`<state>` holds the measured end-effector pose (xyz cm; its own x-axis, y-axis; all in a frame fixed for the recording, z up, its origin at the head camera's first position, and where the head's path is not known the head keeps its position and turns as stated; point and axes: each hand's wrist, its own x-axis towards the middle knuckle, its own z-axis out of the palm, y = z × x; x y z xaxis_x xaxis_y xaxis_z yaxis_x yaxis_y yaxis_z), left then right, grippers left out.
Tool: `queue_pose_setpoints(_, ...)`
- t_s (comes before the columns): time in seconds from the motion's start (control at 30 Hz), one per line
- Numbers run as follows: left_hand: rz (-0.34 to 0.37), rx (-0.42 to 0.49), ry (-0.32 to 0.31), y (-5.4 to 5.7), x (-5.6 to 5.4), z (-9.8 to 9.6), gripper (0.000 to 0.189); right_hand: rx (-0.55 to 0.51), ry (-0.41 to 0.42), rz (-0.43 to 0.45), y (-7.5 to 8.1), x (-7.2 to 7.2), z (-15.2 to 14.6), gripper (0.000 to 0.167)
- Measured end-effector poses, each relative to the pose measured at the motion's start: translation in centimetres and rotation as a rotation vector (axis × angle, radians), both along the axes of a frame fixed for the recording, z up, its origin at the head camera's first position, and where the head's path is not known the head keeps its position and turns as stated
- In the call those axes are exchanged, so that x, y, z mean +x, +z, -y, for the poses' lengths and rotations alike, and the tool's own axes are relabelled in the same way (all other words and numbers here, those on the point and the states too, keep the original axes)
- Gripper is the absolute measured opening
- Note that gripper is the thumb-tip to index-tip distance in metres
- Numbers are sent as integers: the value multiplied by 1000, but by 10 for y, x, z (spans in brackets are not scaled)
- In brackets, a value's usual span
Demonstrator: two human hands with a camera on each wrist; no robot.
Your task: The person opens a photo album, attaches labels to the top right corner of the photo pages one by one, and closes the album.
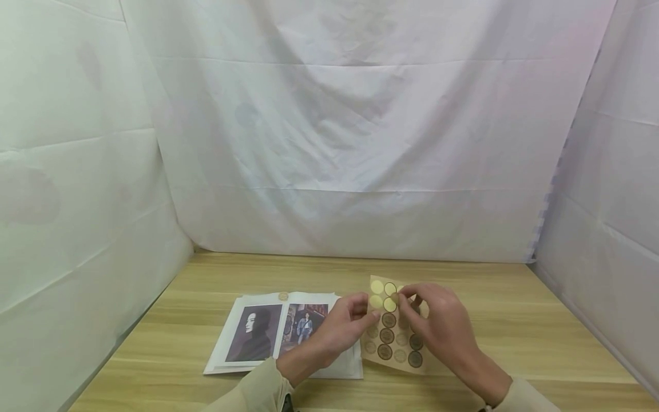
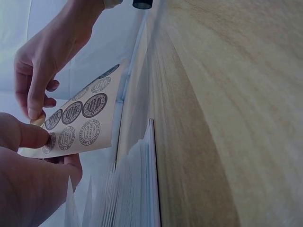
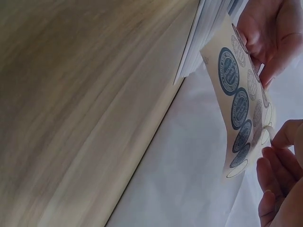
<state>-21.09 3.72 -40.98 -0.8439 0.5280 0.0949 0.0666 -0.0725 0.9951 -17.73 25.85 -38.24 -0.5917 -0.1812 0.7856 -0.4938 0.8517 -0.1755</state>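
My left hand [image 1: 337, 326] pinches the left edge of a kraft-brown sticker sheet [image 1: 378, 360], thumb on its printed face. The sheet is tilted up off the table and carries rows of round stickers, some dark and some outlined. Near its top, several circles are bare and yellowish. Between thumb and forefinger, my right hand [image 1: 443, 320] pinches a small round sticker [image 2: 39, 119] at the sheet's surface; whether it is fully off the sheet I cannot tell. The right wrist view shows the sticker sheet [image 3: 228, 113] from its right side, with the sticker partly hidden by the fingertips.
Left of the sheet lies an open album [image 1: 352, 366] with many pages, partly behind my left forearm. It shows a dark portrait photo [image 1: 254, 333] and a street photo [image 1: 309, 320]. One round sticker [image 1: 283, 296] sits at its top edge. White cloth [image 1: 350, 143] surrounds the wooden table [image 1: 515, 320].
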Motion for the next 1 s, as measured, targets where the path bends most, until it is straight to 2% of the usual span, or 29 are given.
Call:
queue_pose_setpoints(0.27,-1,4,-2,0,0,1,30,-47,11,16,3,2,0,14)
queue_pose_setpoints(0.83,-17,-24,16,-4,0,-1,30,-55,7,19,6,3,-3,14)
queue_pose_setpoints(0.9,-35,-51,37,-4,0,-2,29,-47,1,10,6,3,-4,15)
queue_pose_setpoints(1.0,-112,-121,86,-5,-1,-4,26,-42,-6,4,5,3,-4,16)
